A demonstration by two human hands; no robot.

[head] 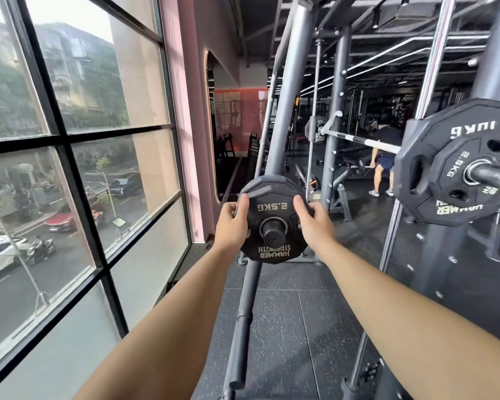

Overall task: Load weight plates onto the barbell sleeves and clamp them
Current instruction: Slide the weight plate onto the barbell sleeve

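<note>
A small black 2.5 kg plate (273, 246) hangs on a black storage peg (273, 232) of the rack, its lettering upside down. My left hand (232, 223) grips its left edge with the thumb on the face. My right hand (312, 223) grips its right edge the same way. At the right, the barbell sleeve (494, 176) carries a 10 kg plate (425, 180) with a 2.5 kg plate (453, 180) in front of it. No clamp is visible on that sleeve.
A slanted grey rack post (289, 111) runs behind the held plate down to the floor. Large windows (70, 168) line the left side. Another rack upright (433, 255) stands at the right. A person (383, 166) bends over far back in the gym.
</note>
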